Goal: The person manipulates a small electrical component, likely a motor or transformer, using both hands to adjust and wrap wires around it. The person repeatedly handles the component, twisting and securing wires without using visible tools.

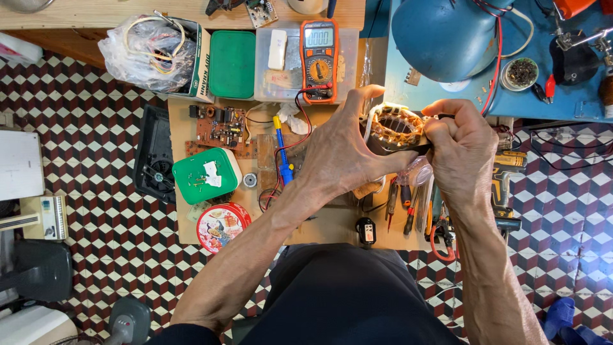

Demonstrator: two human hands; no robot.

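Observation:
A round motor stator [394, 128] with copper windings and a white rim is held up over a low wooden table [332, 223]. My left hand [348, 150] cups it from the left, thumb stretched over its top edge. My right hand [461, 150] pinches its right rim with curled fingers. What the right fingertips grip at the rim is hidden.
On the table lie a brown circuit board [220, 126], a green box [205, 174], a round red tin [222, 225], a blue soldering iron [283, 153], an orange multimeter [318, 61], screwdrivers and pliers [415, 207]. A blue lamp shade [444, 35] hangs at upper right.

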